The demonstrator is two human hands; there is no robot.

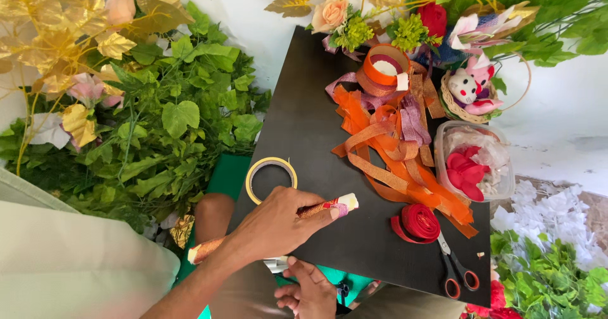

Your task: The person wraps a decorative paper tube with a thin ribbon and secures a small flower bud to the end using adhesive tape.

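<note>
My left hand (pixel 275 223) reaches in from the lower left and grips a long stick (pixel 347 201) wrapped in glittery orange ribbon, with a white tip. It holds the stick flat over the black tabletop (pixel 310 97). Just above this hand lies a yellow-rimmed tape roll (pixel 271 164). My right hand (pixel 311 290) is below, at the table's near edge, with its fingers at a small white scrap (pixel 276 265). Whether it pinches the scrap is unclear.
Loose orange and purple ribbons (pixel 389 151), a red ribbon roll (pixel 419 221) and orange-handled scissors (pixel 457 273) lie to the right. Farther back stand an orange spool (pixel 384 72), a clear tub of red petals (pixel 474 165) and a basket with toy bunnies (pixel 470 91). Artificial leaves (pixel 171 116) crowd the left.
</note>
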